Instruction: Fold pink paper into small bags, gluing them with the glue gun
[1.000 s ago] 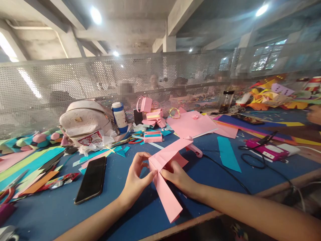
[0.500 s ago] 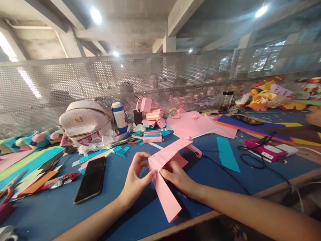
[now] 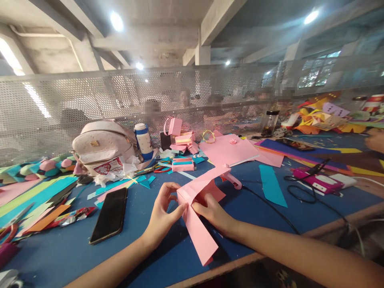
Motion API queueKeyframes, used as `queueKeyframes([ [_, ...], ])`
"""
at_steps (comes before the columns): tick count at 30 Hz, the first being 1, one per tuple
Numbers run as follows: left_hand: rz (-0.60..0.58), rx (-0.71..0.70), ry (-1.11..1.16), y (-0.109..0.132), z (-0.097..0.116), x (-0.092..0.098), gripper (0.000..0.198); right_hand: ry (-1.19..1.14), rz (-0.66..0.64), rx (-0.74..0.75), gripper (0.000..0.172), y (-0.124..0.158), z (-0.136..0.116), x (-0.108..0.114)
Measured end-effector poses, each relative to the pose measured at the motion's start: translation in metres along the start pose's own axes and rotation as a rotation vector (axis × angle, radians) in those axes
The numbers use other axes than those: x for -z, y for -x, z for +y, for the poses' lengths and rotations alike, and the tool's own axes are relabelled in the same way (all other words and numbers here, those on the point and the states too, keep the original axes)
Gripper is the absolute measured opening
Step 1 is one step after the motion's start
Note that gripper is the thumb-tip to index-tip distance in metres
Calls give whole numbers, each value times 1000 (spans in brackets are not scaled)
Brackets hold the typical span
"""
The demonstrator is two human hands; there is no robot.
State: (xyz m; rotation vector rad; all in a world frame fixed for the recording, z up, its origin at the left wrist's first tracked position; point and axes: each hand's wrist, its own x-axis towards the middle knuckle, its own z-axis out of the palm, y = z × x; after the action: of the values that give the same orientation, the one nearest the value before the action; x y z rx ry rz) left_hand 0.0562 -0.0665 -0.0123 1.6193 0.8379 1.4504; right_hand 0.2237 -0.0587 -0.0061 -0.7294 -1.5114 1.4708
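A folded pink paper is held at its crease, at six o'clock on the blue table. It is pinched between thumb and fingers of both the left hand and the right hand. A black phone lies at nine o'clock of the left hand, well apart. At one o'clock, a pink glue gun is partly hidden behind the paper's raised flap, and its black cable is trailed past the right forearm. A teal strip is seen at two o'clock, a white bag at eleven.
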Motion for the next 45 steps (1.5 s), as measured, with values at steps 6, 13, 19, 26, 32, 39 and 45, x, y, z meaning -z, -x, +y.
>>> queueKeyframes([
  [6, 17, -7, -29, 0, -2, -3, 31, 10, 9, -1, 42, -1, -2, -1],
  [13, -84, -36, -868, -10, 31, 72, 31, -45, 61, -108, 28, -2, 1, 0],
  [19, -172, 128, -1680, 31, 31, 147, 41, -118, 160, -142, 30, -4, 12, 2],
  [26, -335, 141, -1663, 47, 19, 152, 42, -153, 238, -112, 31, -6, 9, 0],
  [32, -175, 35, -1262, 23, 20, 115, 60, -152, 228, -108, 27, -7, 9, 1],
  [39, -335, 71, -623, -15, 19, 69, 67, -113, 275, -153, 31, -8, 12, 5],
  [45, -400, 79, -176, -21, -1, 51, 91, -138, 265, -123, 30, -7, 9, 7],
])
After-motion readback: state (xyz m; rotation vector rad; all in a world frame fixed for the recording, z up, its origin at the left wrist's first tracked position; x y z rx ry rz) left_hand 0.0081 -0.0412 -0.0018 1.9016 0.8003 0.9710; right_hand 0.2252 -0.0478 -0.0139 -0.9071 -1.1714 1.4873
